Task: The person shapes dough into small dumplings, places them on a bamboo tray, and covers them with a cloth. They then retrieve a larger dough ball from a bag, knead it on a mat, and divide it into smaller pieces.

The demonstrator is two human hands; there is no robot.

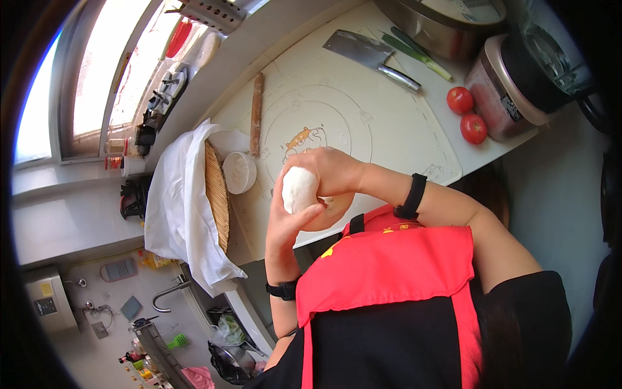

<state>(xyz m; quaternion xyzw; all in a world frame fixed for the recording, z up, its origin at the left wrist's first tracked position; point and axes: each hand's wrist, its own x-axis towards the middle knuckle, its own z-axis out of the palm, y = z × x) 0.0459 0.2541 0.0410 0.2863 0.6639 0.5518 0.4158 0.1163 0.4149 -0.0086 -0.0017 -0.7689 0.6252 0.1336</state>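
A smooth lump of white dough [300, 189] is between my hands, above the near part of a cream silicone kneading mat [398, 131]. My left hand [286, 221] cups it from the left and below, its thumb across the lower edge. From the right, my right hand [335, 170] presses against it with curled fingers. Below my right hand is a tan rounded thing [337, 214], partly hidden; I cannot tell what it is. A wooden rolling pin [256, 114] lies on the mat's left part, and a white bowl [239, 173] holding some pale stuff is left of my hands.
White cloth [175, 194] partly covers a round woven tray [216, 194] at left. Beyond the hands are a cleaver [362, 51], green onion [418, 53], two tomatoes [459, 100], a blender [510, 92] and a metal pot [442, 24]. The sink faucet [167, 294] is lower left.
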